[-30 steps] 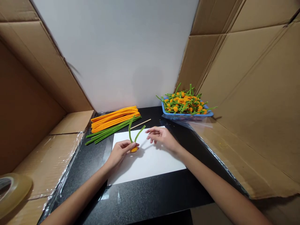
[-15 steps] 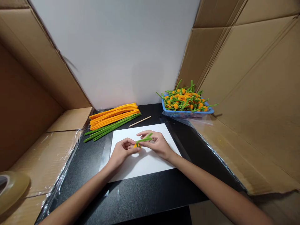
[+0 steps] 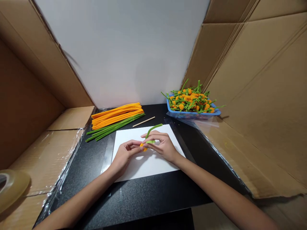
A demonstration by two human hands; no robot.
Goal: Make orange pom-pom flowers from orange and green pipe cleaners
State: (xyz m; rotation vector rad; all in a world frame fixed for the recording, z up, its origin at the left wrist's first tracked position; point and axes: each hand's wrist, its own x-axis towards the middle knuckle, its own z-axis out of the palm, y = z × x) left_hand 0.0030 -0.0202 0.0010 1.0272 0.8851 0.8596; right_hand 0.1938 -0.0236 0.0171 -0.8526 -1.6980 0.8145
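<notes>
Fingertips of the left hand (image 3: 123, 157) pinch an orange bloom (image 3: 145, 149) above white paper (image 3: 155, 166); the right hand's (image 3: 168, 148) seem closed around one green stem (image 3: 150, 141), now parted from its upper twin (image 3: 151, 128), leaving each separately workable.

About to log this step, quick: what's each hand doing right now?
Left hand: closed, pinching the small orange pipe-cleaner ball.
Right hand: fingers closed around the green pipe-cleaner stem at the ball.
</notes>
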